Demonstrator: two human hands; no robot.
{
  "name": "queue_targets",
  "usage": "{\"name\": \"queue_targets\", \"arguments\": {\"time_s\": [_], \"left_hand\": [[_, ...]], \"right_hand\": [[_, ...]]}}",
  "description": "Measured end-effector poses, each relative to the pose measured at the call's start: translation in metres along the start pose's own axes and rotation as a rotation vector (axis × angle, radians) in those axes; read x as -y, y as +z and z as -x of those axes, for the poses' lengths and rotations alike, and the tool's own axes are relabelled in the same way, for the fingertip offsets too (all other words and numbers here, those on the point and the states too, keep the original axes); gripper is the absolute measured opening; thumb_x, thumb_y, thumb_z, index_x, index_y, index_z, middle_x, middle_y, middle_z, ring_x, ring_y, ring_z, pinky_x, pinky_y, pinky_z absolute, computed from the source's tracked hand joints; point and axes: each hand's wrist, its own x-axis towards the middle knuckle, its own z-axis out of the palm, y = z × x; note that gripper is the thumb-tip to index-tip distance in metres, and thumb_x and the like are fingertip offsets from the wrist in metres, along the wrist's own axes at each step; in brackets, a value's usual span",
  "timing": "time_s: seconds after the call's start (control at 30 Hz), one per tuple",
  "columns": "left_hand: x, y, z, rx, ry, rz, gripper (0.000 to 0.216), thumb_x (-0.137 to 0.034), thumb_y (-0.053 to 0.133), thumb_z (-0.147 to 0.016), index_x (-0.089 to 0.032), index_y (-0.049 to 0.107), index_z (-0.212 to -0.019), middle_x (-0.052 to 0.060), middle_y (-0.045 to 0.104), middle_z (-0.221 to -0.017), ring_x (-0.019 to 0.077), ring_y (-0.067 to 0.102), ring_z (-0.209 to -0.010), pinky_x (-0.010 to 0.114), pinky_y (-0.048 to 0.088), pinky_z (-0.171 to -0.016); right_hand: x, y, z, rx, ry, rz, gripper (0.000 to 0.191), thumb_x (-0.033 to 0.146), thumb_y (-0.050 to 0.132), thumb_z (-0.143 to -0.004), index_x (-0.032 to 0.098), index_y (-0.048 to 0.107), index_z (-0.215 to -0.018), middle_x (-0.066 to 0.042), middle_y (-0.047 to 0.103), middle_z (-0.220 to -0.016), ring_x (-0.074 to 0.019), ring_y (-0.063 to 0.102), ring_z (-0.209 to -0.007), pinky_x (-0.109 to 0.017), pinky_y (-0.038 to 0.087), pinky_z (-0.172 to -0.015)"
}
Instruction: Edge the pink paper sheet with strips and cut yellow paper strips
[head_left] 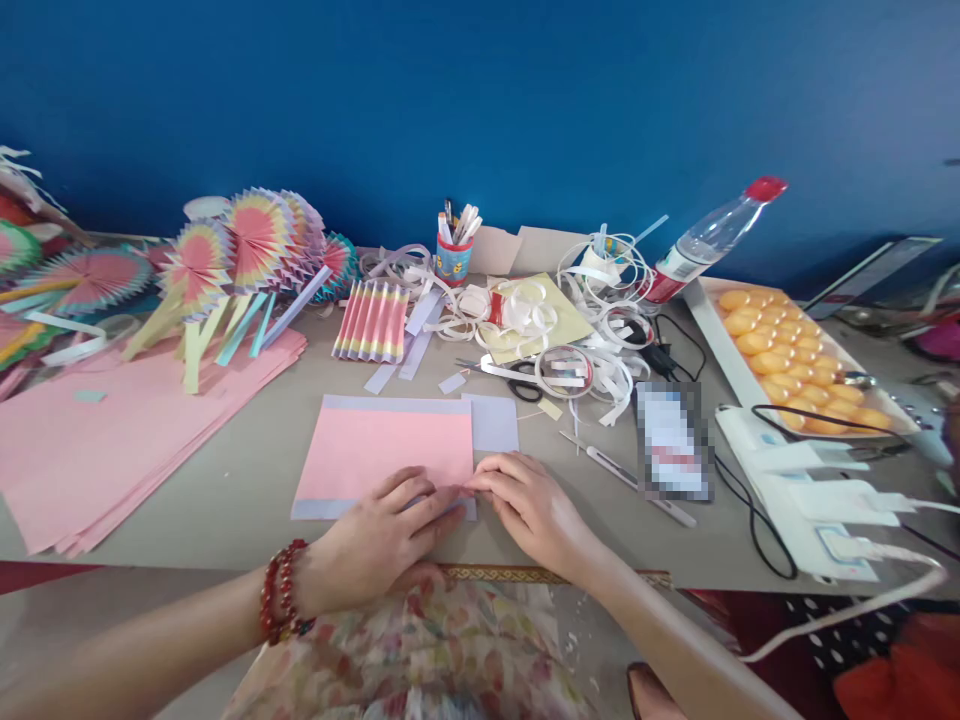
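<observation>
Cluttered grey surface (pixel 247 470) against a blue wall, paper fans (pixel 247 240) far left, then the left hand (pixel 382 540) pressing flat and right hand (pixel 532 510) pinching the pink sheet's (pixel 375 445) near edge; light, floppy paper, probably creases easily, best held at that edge.

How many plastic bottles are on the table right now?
1. The bottle, clear with a red cap, lies tilted at the back right, its base resting by the tray of orange pieces. Clutter there may hide others.
</observation>
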Motion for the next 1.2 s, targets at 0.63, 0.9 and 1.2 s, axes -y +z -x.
{"name": "queue_targets", "arguments": {"time_s": [0.63,0.9,1.2], "left_hand": [[0.0001,-0.0005,0.0057,0.015,-0.040,0.018,0.059,-0.047,0.057,-0.093,-0.016,0.045,-0.142,0.010,0.042,-0.149,0.0309,0.036,-0.135,0.046,0.033,-0.113],[-0.0013,-0.0010,0.0024,-0.012,-0.033,-0.014,0.064,-0.062,0.047,-0.093,-0.023,0.045,-0.143,0.009,0.045,-0.146,0.0286,0.042,-0.127,0.046,0.032,-0.112],[-0.0002,0.0038,0.0043,0.000,-0.040,-0.009,0.065,-0.062,0.048,-0.092,-0.023,0.044,-0.144,0.008,0.043,-0.148,0.0292,0.039,-0.130,0.047,0.030,-0.113]], "right_hand": [[0.0023,0.0031,-0.0014,-0.017,0.053,0.003,0.015,0.016,0.063,-0.089,0.023,0.060,-0.103,-0.004,0.061,-0.102,-0.0200,0.055,-0.094,-0.036,0.042,-0.085],[0.0019,0.0036,-0.0024,-0.030,0.057,0.009,0.014,0.017,0.063,-0.089,0.023,0.061,-0.101,-0.004,0.062,-0.101,-0.0203,0.056,-0.094,-0.036,0.043,-0.084],[-0.0011,-0.0007,0.0004,-0.024,0.052,-0.050,0.023,0.009,0.054,-0.090,0.024,0.061,-0.106,-0.005,0.061,-0.102,-0.0199,0.057,-0.095,-0.034,0.045,-0.084]]}}
